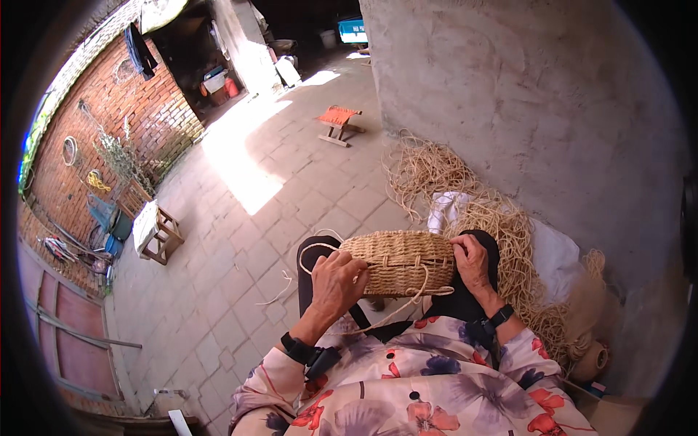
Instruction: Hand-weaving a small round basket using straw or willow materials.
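1. Basket [400,261] lies between our hands, on our lap, long axis running from left hand to right, so both hands are equally near.
2. Our left hand [336,285] closes on the basket's near left side, pinching a loose strand [407,299] that trails across the front toward our right.
3. Our right hand [471,263] grips the basket's right end, fingers curled over the rim.
4. We see a shallow oval basket of tan woven straw, with a thicker braided band along its wall.
5. Beyond our right hand a heap of raw straw [502,240] lies beside the wall [552,109].
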Motion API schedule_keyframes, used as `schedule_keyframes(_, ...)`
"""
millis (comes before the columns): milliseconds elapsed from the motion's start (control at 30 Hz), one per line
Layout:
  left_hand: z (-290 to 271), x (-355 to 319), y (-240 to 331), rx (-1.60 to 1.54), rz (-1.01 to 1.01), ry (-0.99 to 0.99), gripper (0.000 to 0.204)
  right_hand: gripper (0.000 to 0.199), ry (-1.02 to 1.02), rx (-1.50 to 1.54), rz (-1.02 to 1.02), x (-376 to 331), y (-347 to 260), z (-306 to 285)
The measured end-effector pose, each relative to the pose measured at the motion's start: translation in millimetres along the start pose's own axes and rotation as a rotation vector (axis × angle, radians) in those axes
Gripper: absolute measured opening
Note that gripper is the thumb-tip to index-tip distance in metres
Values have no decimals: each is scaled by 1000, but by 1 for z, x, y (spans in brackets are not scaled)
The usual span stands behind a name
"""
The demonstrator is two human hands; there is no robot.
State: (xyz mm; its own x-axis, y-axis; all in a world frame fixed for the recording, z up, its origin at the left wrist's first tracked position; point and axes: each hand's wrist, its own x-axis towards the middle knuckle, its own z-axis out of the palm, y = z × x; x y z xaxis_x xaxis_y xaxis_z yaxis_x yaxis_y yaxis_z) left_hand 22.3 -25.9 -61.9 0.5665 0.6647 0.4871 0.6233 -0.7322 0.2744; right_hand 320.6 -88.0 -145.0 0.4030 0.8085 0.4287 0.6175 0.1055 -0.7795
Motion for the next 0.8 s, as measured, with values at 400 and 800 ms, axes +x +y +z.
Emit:
schedule_keyframes(400, -73, -87, -199, 536, -844, 8, 13, 7, 22, -27, -26, -2, -2, -5)
schedule_keyframes(800, 3, -5, -7, 44, 83, 95, 8, 7, 39, -71, -91, -1, -1, 0)
